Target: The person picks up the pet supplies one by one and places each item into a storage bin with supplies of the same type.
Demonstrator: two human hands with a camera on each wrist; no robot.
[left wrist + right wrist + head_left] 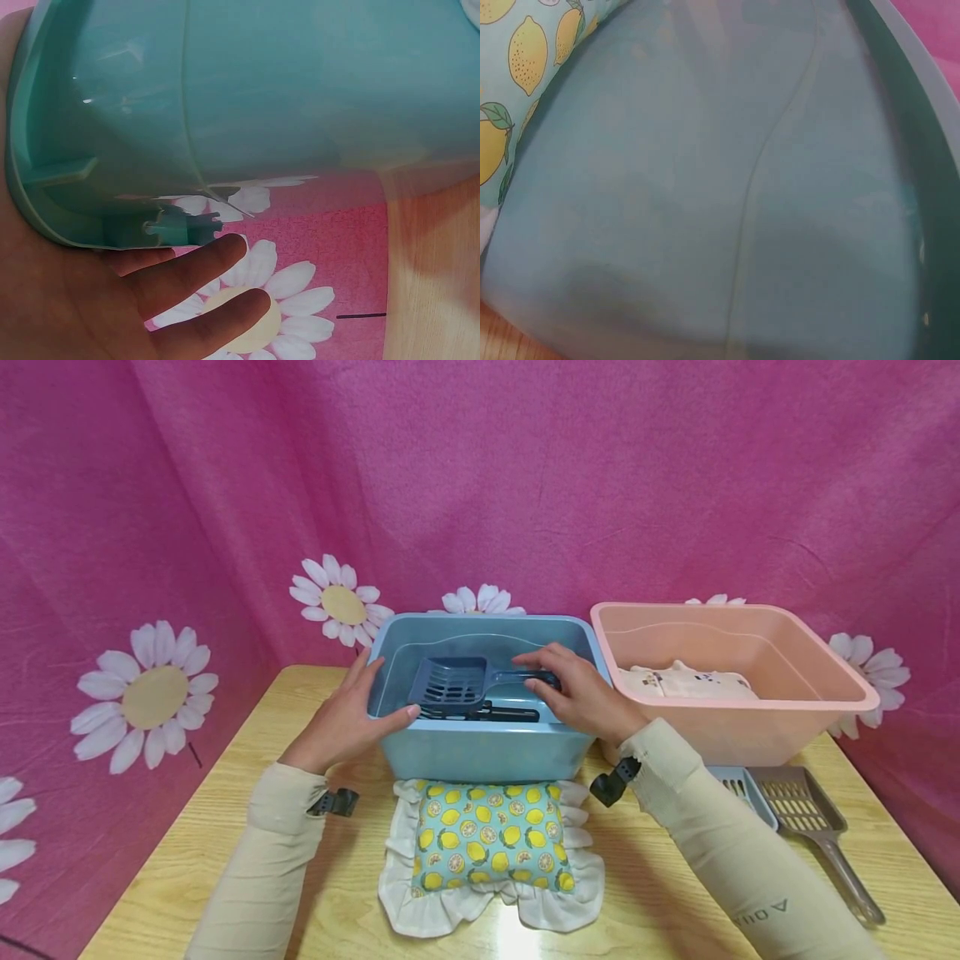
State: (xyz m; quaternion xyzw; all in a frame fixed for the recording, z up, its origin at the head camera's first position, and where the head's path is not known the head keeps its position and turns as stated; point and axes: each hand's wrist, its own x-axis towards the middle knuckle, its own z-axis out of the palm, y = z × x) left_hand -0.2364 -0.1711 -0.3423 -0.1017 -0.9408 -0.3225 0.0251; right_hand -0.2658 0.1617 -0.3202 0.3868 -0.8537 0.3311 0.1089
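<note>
In the head view a blue plastic bin [480, 752] stands on the table. Inside it, a dark blue slotted litter scoop [453, 683] lies over a black-handled tool [508, 714]. My right hand [581, 693] is at the scoop's handle, fingers above and thumb below, with a gap between them. My left hand [337, 714] rests at the bin's left corner, thumb over the front rim. The left wrist view shows straight fingers [202, 281] of that hand outside the bin wall [315, 90]. Only the bin's outer wall [660, 187] fills most of the right wrist view; the right hand is outside it.
A lemon-print cushion [487, 835] with white frills lies before the bin. On the right, a pink bin [742, 727] contains a cream patterned cloth item [686, 682]. A grey-brown slotted scoop [802, 802] and a light blue one [738, 785] lie before it. Pink flowered fabric [480, 485] hangs behind.
</note>
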